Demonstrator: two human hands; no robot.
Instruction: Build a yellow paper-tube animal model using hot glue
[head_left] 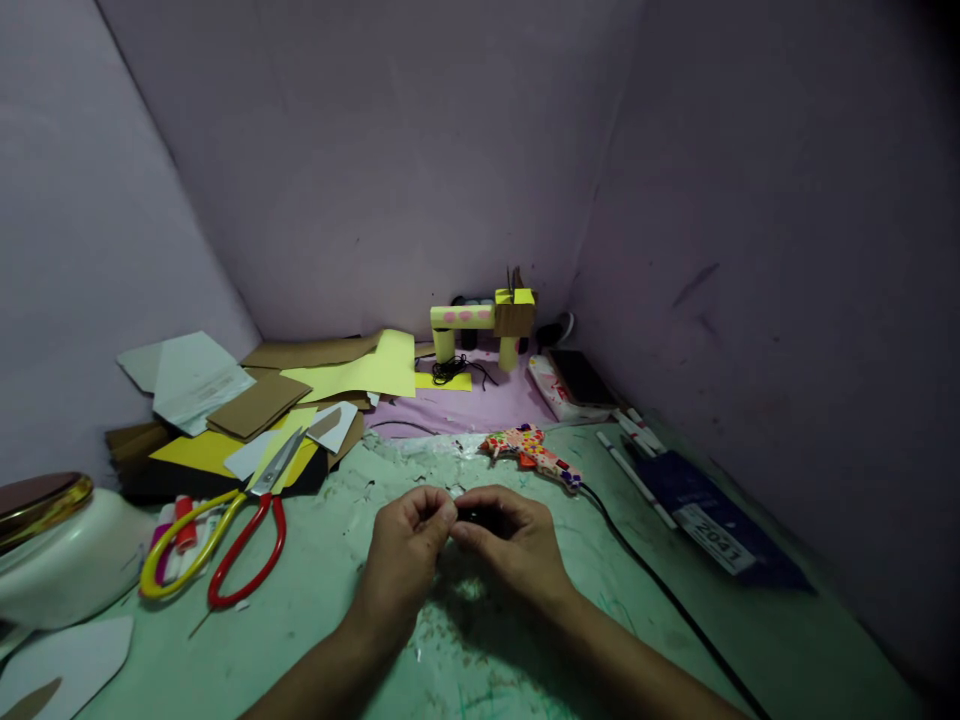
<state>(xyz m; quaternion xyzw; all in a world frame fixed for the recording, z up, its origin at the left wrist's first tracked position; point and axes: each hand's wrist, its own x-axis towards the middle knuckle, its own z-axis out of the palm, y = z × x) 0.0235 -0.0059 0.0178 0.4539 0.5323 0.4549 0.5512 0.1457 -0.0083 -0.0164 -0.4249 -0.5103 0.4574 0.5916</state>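
Observation:
My left hand [415,535] and my right hand [514,540] meet over the middle of the green tabletop [337,640]. Fingertips of both are pinched together and touch each other. Whatever lies between them, if anything, is too small or hidden to make out. Just beyond the hands lies a glue gun [532,455] with a colourful floral pattern, its black cord [667,580] running toward the front right. To the left rest large scissors [251,515] with one yellow and one red handle, blades pointing away over paper scraps.
Cardboard pieces [259,403] and yellow paper [360,372] pile up at the back left. A paper giraffe-like figure [469,318] stands at the back by black string [450,370]. A phone [581,378], white pens [636,480] and a blue packet [720,525] lie right. Walls enclose the table.

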